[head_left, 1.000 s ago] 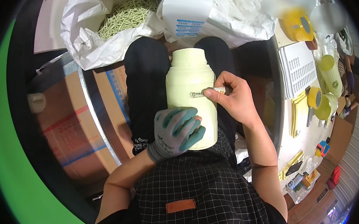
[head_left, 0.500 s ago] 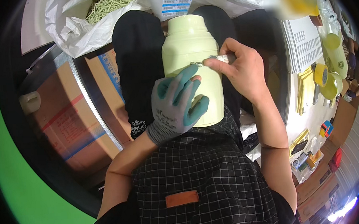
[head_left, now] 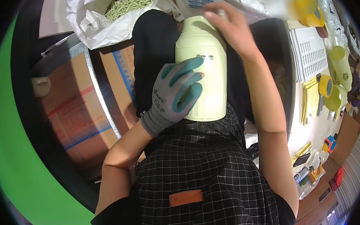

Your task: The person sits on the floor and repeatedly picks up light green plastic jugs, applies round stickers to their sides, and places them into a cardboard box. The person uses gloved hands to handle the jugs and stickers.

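Black checked apron [head_left: 167, 167]: covering the torso. White bag [head_left: 101, 34]: gaping, holding green sticks. Pale green flask [head_left: 213, 85]: lying on the lap, neck pointing away. Left hand [head_left: 174, 90], gloved: half-curled, clasping the flask's left side. Right hand [head_left: 234, 26], bare, blurring: hovering near the neck, bent fingers holding a small whitish wad [head_left: 222, 14].

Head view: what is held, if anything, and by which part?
Gloved left hand: the pale green flask, by its body's left side and front. Right hand: blurred; whether it grips something cannot be told.
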The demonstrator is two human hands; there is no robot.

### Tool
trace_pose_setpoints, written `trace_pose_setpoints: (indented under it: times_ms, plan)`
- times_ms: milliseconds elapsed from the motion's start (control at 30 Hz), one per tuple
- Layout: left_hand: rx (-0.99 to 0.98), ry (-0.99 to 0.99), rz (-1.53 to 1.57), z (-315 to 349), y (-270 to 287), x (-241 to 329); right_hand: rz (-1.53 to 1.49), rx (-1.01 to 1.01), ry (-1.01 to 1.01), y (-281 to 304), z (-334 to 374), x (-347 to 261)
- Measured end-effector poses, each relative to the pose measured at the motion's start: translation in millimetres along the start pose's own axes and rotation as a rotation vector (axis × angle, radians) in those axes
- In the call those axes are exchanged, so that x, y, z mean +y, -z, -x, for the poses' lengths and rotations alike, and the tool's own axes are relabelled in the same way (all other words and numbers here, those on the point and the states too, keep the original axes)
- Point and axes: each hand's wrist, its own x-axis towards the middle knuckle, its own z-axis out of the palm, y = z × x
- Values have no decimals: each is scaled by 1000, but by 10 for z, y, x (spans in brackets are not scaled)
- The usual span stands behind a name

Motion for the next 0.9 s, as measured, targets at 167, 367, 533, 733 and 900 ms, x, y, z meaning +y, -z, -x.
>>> trace_pose_setpoints:
  times_ms: [167,367,533,733,900]
  plan:
    - [-141,-200,-144,-107,3,192,369,-79,-216,-316,-133,132]
    - [-264,-256,-450,-195,-321,495,433,-51,-319,-425,-50,49]
    - [-312,-298,-504,-282,-688,621,395,-66,-297,-394,-7,-18]
    - [-417,-121,-422,-484,-762,672,376,-104,-347,-335,-97,158]
    - [-182,90,253,-323,-61,35,465,-68,-335,-360,-108,248]
